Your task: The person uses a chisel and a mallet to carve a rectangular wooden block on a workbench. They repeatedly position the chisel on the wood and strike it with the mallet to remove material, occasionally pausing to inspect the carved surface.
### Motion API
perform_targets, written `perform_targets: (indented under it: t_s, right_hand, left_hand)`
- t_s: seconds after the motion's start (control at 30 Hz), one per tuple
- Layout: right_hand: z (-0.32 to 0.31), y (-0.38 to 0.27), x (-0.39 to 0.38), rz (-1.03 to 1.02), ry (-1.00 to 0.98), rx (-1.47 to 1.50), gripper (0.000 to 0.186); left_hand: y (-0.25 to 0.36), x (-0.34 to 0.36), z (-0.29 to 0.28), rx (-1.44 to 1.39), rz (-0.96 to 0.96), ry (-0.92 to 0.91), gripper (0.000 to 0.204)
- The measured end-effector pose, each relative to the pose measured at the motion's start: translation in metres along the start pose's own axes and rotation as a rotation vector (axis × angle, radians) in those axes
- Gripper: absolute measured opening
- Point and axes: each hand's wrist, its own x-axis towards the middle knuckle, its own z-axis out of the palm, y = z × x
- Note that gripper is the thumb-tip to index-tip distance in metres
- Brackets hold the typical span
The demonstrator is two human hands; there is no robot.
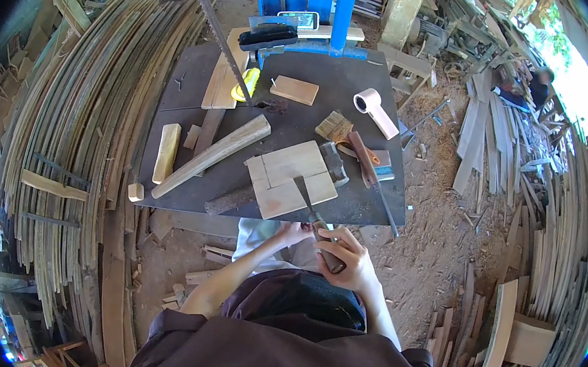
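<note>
My right hand (345,259) is closed around the wooden handle of a chisel (312,214), just off the near edge of the dark saw table (188,101). The chisel's flat blade points away from me over a pale square wooden board (288,172) lying on the table. My left hand (294,233) rests at the table's near edge, its fingers touching the chisel close to where blade meets handle. A long tapered wooden piece (212,155) lies diagonally to the left of the board.
On the table lie a band saw blade (213,28), a yellow tool (246,82), a small wooden block (294,90), a brush (334,126), a hammer (335,163), a white tool (377,111) and wooden offcuts (166,152). Stacked planks (83,147) surround the sawdust floor.
</note>
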Motion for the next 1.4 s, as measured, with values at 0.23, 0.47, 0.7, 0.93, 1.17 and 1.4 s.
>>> perform_targets:
  t_s: [0.23,0.47,0.7,0.93,1.17,1.4]
  right_hand:
    - [-0.003,-0.003,0.002,0.08,-0.029,0.035,0.031]
    - [-0.006,-0.002,-0.001,0.103,-0.007,0.053,0.029]
    - [-0.019,0.004,0.005,0.176,0.032,0.078,0.033]
    - [-0.011,-0.001,0.006,0.466,-0.188,-0.005,0.061]
    - [-0.003,-0.003,-0.013,0.503,-0.121,-0.081,0.047]
    - [0.006,0.01,-0.005,0.46,-0.095,-0.066,0.041]
  left_hand:
    - [0.031,-0.036,-0.008,-0.203,0.164,-0.297,0.02]
    - [0.052,-0.054,-0.077,0.009,0.022,-0.296,0.043]
    - [0.07,-0.048,-0.165,-0.392,0.074,0.347,0.028]
    - [0.051,0.017,-0.139,0.033,0.132,0.893,0.047]
    - [0.05,0.018,-0.129,0.203,0.139,0.811,0.062]
    - [0.051,0.017,-0.131,0.143,0.118,0.809,0.058]
